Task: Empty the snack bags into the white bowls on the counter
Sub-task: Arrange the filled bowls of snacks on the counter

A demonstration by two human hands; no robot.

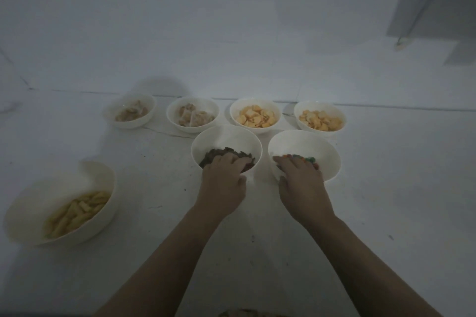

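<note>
Several white bowls stand on the white counter. My left hand (223, 177) grips the near rim of a bowl of dark brown snacks (226, 143), fingers over the edge and thumb outside. My right hand (300, 177) grips the near rim of a bowl of multicoloured candies (309, 147) the same way. Behind them stands a row of bowls: two with pale pieces (128, 110) (192, 114) and two with orange crackers (255, 114) (320, 116). A bigger bowl of yellow sticks (61, 201) sits near left. No snack bag is in view.
A wall rises behind the back row of bowls. A grey cabinet-like shape (435, 0) hangs at the top right. Crumbs dot the counter (154, 175) around the bowls. Something brownish (244, 313) peeks in at the bottom edge.
</note>
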